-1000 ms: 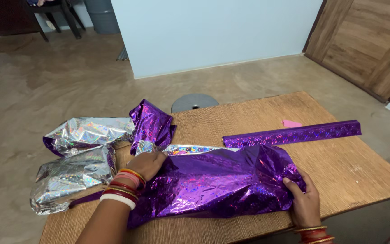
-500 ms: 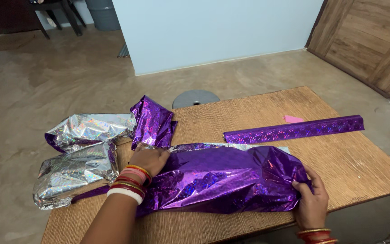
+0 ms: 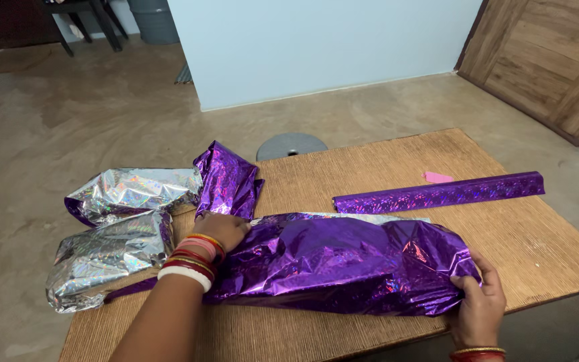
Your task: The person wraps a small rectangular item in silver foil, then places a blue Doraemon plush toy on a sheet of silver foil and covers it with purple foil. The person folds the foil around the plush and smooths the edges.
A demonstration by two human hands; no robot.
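Woven-topped table in a bare concrete-floored room: a crinkled purple foil sheet (image 3: 343, 265) lies bunched along the tabletop's near edge, the left hand (image 3: 222, 231) clenched on its left end, the right hand (image 3: 478, 305) pinching its right end. A rolled purple foil tube (image 3: 437, 193) lies beyond, silver foil bundles (image 3: 112, 234) overhang the left edge. Folding appears underway; pressing the crease flat seems next.

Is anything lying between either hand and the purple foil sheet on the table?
Nothing visible does. The left hand presses on the left end of the purple foil sheet, and the right hand pinches its right end. The long purple roll lies apart behind it, farther back on the table.
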